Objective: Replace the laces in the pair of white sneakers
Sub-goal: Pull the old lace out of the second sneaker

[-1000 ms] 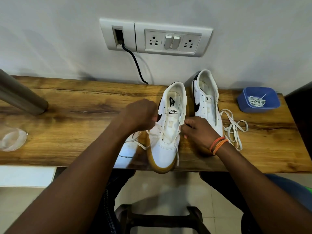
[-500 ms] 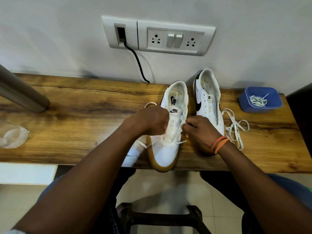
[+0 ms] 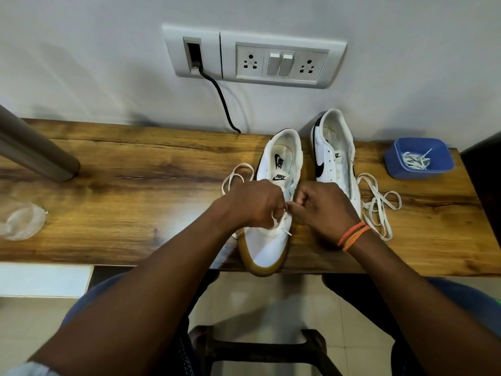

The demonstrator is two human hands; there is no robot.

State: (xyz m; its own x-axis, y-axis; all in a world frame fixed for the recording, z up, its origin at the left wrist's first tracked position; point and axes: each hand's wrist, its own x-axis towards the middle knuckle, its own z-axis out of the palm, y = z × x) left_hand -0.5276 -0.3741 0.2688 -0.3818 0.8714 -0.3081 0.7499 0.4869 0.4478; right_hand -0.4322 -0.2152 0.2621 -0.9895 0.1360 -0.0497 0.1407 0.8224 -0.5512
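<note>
- Evidently mid-lacing: both hands meet over the eyelet rows of the near sneaker (image 3: 271,240), fingers curled tight. The left hand (image 3: 254,206) pinches a run of the white lace (image 3: 282,227); the right hand (image 3: 322,210) is curled against it at the same spot and seems to pinch the lace end, though the tip itself is hidden between the fingers.
- Step in hand, as I judge it: feeding the new lace through the lower or middle eyelets of this shoe. Upper eyelets near the tongue look unlaced.
- Next move likely calls for pulling the end through, evening both sides, then crossing up to the next pair of holes; slack must stay controlled so the lace lies flat.
- A loop of that lace trails out left of the shoe, lying on the wooden table (image 3: 135,185).
- The near sneaker sits toe toward the person, its gum sole overhanging the table edge.
- The second sneaker (image 3: 334,158) stands just beside it on the right, heel at the wall, no lace in its eyelets.
- A loose lace (image 3: 378,204) lies coiled on the table right of that shoe.
- Farther right, a blue tub (image 3: 393,166) holds another bundle of laces.
</note>
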